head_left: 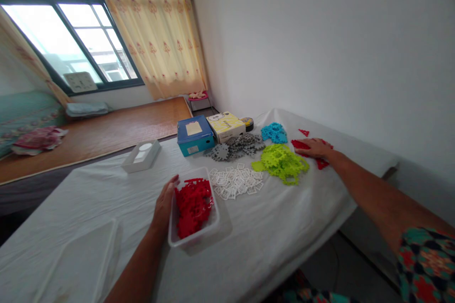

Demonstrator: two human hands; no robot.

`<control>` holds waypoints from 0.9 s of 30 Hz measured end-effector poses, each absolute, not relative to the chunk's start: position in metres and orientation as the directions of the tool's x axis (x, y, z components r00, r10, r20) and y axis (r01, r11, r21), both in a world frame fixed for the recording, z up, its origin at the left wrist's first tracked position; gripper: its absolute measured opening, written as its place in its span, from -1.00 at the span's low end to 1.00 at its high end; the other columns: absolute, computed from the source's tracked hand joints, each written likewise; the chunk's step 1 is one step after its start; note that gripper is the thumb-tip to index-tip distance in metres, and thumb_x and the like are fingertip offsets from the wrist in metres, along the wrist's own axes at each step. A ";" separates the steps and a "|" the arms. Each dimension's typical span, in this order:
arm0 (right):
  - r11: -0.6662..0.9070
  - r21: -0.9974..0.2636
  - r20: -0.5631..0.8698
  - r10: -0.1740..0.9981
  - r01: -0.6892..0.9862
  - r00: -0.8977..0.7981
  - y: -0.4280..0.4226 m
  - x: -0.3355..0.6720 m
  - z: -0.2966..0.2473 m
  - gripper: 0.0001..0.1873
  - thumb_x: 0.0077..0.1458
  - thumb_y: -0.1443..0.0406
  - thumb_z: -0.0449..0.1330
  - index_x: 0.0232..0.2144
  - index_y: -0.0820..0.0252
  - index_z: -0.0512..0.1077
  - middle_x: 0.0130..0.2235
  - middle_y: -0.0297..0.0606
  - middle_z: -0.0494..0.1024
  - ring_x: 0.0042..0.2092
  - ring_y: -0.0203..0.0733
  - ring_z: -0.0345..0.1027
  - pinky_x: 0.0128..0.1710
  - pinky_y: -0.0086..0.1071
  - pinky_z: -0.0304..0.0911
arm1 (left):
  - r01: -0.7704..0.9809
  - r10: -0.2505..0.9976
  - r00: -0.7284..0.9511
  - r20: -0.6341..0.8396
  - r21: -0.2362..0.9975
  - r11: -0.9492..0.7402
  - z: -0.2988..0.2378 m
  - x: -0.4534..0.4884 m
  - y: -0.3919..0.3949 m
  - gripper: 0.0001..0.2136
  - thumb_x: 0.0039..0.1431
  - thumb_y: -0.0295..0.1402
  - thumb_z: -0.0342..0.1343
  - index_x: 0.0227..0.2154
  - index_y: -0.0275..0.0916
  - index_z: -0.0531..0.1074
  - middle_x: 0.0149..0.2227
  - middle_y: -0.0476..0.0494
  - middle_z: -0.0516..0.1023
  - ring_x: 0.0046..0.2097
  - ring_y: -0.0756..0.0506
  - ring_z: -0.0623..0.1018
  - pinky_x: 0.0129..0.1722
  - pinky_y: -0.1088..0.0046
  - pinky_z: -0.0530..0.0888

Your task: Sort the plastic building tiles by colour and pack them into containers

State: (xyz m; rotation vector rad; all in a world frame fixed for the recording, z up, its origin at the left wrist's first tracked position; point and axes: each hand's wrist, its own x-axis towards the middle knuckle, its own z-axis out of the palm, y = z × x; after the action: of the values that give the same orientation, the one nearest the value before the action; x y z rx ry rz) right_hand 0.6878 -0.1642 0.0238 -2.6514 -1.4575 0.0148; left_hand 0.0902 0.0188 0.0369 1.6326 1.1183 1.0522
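From the head view, there it was: the clear, smooth plastic tub (215, 204), a rounded rectangle with a thin rim, stood on the near half of the desk (256, 241), where a wrinkled white cloth was spread. Its mouth faced up, its long axis ran near to far, and a heap of red plastic pieces (194, 206), toothed and full of holes, filled its middle. The left hand (164, 204) lay right against the tub's left wall, fingers pointing far; whether it gripped, I couldn't tell. Far over on the right, the right hand (314, 147) was palm down on flat red pieces (300, 147), fingers pointing left, its grasp hidden too! A loose red triangle (304, 132) lay just beyond it. So the tub sat between the hands, touching the left, well apart from the right. And between them, what a spread: little white square frames (238, 181), knobbly lime-green pieces (280, 163), a small blue pile (273, 133) and toothed grey discs (243, 146). A flat translucent lid (83, 260) lay near left.
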 end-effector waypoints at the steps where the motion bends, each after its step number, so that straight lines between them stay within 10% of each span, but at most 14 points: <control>1: -0.552 -0.090 0.069 0.827 0.829 0.558 -0.164 0.682 0.020 -0.16 -0.06 -0.29 0.00 0.16 -0.04 0.31 0.23 -0.15 0.29 0.24 0.26 0.07 0.15 0.17 0.01 | 0.207 0.957 0.240 0.164 0.954 -0.216 0.036 0.091 0.019 -0.37 0.17 0.12 -0.12 0.11 -0.25 0.34 0.13 -0.30 0.40 0.19 -0.24 0.36 0.24 0.16 0.18; 27: -0.461 0.159 0.066 0.887 0.873 0.456 -0.149 0.648 0.027 -0.40 0.17 0.06 -0.08 0.19 0.18 0.24 0.19 0.07 0.31 0.07 0.21 0.28 -0.06 0.11 0.21 | 0.083 0.958 0.251 0.140 0.983 -0.166 0.027 0.090 0.020 -0.43 0.20 0.05 -0.06 0.13 -0.22 0.33 0.14 -0.28 0.40 0.20 -0.20 0.35 0.21 0.19 0.23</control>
State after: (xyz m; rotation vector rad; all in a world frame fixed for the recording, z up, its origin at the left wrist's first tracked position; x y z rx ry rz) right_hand 0.6482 -0.1491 0.0266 -2.7665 -1.6784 -0.2265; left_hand 0.0897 0.0204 0.0273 1.5058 1.0192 1.0812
